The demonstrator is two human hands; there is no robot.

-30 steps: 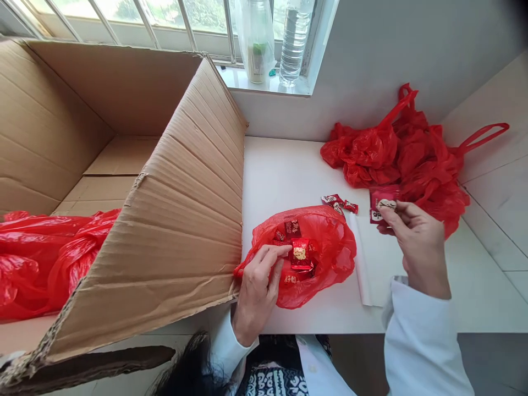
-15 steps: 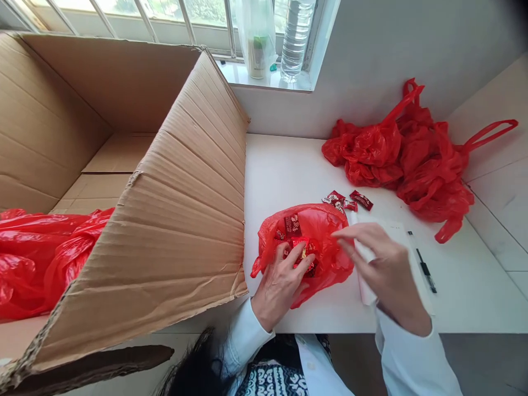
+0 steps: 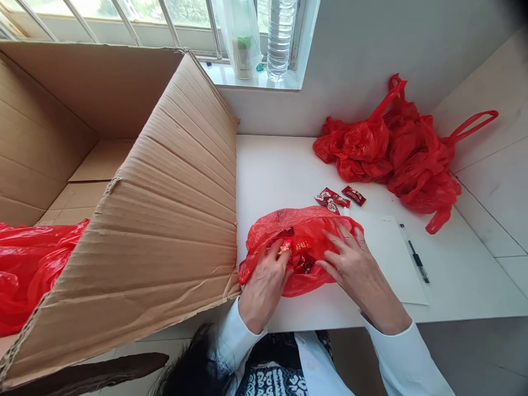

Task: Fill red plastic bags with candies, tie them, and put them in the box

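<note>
A small red plastic bag (image 3: pixel 268 234) lies open on the white table (image 3: pixel 280 170) in front of me, with red wrapped candies (image 3: pixel 299 245) inside. My left hand (image 3: pixel 264 283) rests on the bag's near left side, fingers curled on the plastic and the candies. On the bag's right side lies my right hand (image 3: pixel 350 264), fingers spread and touching the plastic. Three loose red candies (image 3: pixel 336 198) lie just beyond the bag.
A large open cardboard box (image 3: pixel 165 198) fills the left, with red bags (image 3: pixel 28 269) inside. A heap of red plastic bags (image 3: pixel 396 148) sits at the back right. A white sheet (image 3: pixel 391 253) and a black pen (image 3: pixel 414 259) lie right of my hands. Bottles (image 3: pixel 280 38) stand on the windowsill.
My right hand held a red packet up at the right a second ago; it has come down to the bag without it. My left hand stays on the bag.
</note>
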